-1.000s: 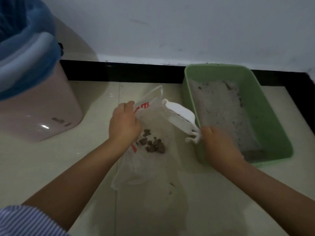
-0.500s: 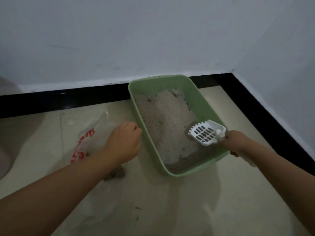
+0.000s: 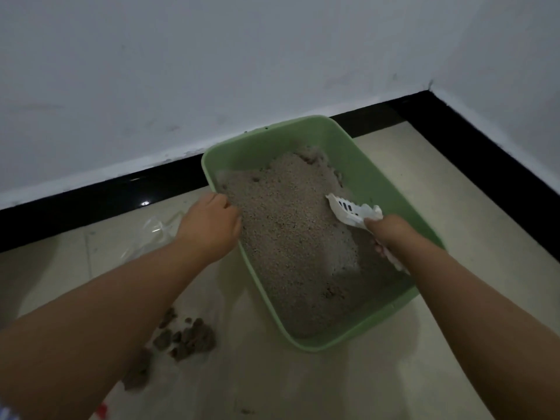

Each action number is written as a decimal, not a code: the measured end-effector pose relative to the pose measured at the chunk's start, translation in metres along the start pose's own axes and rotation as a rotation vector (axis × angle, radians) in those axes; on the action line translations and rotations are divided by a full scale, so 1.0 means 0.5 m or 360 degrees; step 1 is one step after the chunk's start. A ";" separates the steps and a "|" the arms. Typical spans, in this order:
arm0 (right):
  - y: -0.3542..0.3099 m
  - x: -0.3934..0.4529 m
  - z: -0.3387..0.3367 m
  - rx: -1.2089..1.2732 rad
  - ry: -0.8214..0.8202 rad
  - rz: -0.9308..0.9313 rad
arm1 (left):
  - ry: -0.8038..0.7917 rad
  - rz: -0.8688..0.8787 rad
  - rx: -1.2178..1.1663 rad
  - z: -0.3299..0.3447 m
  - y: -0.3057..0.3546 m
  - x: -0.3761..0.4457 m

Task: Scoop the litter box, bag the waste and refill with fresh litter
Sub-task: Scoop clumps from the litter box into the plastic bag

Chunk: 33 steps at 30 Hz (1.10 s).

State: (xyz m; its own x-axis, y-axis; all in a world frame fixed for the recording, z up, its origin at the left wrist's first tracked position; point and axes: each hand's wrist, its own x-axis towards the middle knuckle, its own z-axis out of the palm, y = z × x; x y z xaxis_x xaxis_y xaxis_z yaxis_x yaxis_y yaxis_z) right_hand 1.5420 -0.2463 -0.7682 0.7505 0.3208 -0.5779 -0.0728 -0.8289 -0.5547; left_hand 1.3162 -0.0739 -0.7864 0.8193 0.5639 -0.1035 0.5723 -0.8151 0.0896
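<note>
A green litter box (image 3: 357, 153) holding grey litter (image 3: 291, 237) stands on the floor by the wall. My left hand (image 3: 209, 227) grips its left rim, fingers curled over the edge. My right hand (image 3: 391, 234) holds the handle of a white slotted scoop (image 3: 348, 209), whose blade dips into the litter at the box's right side. A clear plastic bag (image 3: 151, 234) lies flat on the floor to the left, with brown waste clumps (image 3: 188, 338) on it under my left forearm.
A black skirting (image 3: 100, 195) runs along the white wall and turns at the corner on the right. Beige floor tiles (image 3: 454, 207) surround the box. A few crumbs lie on the floor in front.
The scoop left the bag, crossed to the box and now dips into the litter. My left hand let go of the bag and took the box's left rim. The view swung right.
</note>
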 end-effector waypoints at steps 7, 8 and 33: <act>-0.059 0.083 0.044 -0.0196 -0.0032 -0.0032 | -0.0142 0.0216 0.0145 0.005 0.012 0.049; -0.068 0.090 0.044 -0.0312 -0.0019 -0.0057 | -0.0178 0.0193 0.0182 0.005 0.013 0.054; -0.080 0.238 0.099 -0.0828 0.0282 -0.0927 | 0.0260 0.0071 0.0163 0.048 0.022 0.068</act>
State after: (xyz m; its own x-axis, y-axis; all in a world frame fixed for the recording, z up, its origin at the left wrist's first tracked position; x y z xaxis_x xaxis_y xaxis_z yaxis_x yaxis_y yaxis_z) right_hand 1.6016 -0.1524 -0.8446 0.6699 0.7265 -0.1533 0.6459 -0.6721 -0.3621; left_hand 1.3495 -0.0670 -0.8126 0.8433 0.5340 0.0615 0.5356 -0.8444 -0.0119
